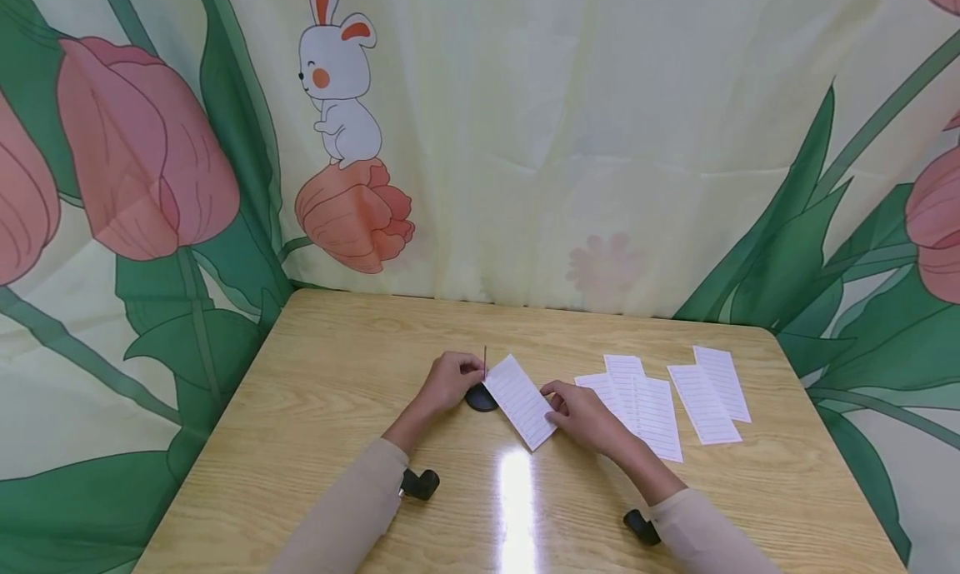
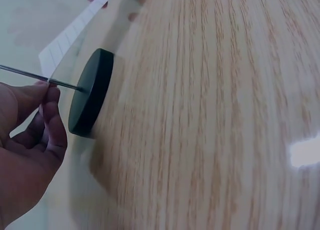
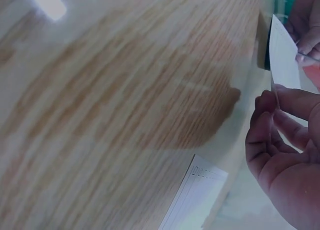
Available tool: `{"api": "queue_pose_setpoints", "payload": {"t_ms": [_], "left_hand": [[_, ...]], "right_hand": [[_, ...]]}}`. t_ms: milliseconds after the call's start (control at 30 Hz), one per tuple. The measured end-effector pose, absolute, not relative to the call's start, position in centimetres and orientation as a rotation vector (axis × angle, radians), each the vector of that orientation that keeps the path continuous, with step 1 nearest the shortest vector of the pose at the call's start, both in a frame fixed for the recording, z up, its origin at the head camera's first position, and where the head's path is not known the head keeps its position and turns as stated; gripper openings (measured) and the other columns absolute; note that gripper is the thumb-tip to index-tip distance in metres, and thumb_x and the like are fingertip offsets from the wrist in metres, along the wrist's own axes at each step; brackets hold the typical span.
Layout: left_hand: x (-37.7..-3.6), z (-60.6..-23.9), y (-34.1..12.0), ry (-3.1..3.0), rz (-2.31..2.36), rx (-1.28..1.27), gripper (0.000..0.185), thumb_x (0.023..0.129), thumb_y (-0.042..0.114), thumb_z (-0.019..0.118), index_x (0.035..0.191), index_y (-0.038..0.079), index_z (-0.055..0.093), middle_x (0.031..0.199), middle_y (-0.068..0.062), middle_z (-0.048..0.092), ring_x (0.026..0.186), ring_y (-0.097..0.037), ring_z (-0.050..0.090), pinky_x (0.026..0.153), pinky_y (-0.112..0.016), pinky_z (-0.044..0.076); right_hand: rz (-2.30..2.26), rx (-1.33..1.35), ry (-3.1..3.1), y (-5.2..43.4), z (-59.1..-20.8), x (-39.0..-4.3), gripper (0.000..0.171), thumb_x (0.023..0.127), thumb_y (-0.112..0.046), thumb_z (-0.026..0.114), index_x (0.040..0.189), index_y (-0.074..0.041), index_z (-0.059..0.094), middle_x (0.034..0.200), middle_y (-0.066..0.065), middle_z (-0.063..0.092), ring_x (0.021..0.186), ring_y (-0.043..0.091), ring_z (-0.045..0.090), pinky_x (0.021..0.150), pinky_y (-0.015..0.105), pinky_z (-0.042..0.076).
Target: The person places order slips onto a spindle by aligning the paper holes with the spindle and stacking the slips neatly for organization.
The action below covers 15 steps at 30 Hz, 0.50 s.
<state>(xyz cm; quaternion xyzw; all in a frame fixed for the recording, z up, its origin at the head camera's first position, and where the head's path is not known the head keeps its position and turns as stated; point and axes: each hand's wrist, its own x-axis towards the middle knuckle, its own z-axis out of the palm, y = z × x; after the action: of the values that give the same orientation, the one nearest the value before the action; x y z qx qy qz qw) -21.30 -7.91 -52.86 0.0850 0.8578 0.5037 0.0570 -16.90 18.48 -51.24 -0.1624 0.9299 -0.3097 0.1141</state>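
Left hand point(image 1: 450, 380): pinches the spike point(image 1: 485, 362), upright on its round base point(image 1: 481, 398).
Right hand point(image 1: 583, 416): grips slip point(image 1: 521, 401); long axis slants from spike toward desk's point(image 1: 337, 374) near edge.

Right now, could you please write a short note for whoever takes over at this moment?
Left hand: pinches the thin spike of the black round base, keeping it upright on the table.
Right hand: holds the near end of one lined slip; its far end sits at the spike.
Other slips: five lie loose on the table to the right.
Done: one slip brought to the spike; no slip seems to sit on it yet.
Left: probably press this slip down the spike, then the other slips.
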Motion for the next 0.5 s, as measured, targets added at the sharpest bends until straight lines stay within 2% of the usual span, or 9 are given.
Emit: {"api": "queue_pose_setpoints", "payload": {"t_ms": [233, 500], "left_hand": [[-21.20, -53.15, -7.73, 2.632, 1.488, 0.233, 0.006, 0.095, 0.005, 0.073, 0.092, 0.005, 0.079, 0.088, -0.005, 0.076, 0.082, -0.011, 0.064, 0.075, -0.026, 0.052], [-21.15, -53.04, -7.40, 2.656, 1.459, 0.173, 0.006, 0.093, 0.006, 0.075, 0.091, 0.005, 0.080, 0.085, -0.005, 0.077, 0.080, -0.011, 0.065, 0.074, -0.025, 0.053]], "right_hand": [[-0.903, -0.530, 2.717, 18.36, -51.33, -16.76, 0.029, 0.093, -0.001, 0.072, 0.122, 0.000, 0.065, 0.082, 0.000, 0.065, 0.071, 0.008, 0.055, 0.063, 0.023, 0.046], [-0.847, -0.504, 2.743, 18.14, -51.35, -16.67, 0.030, 0.091, 0.000, 0.074, 0.120, -0.001, 0.066, 0.079, -0.003, 0.063, 0.070, 0.008, 0.054, 0.063, 0.023, 0.046]]}}
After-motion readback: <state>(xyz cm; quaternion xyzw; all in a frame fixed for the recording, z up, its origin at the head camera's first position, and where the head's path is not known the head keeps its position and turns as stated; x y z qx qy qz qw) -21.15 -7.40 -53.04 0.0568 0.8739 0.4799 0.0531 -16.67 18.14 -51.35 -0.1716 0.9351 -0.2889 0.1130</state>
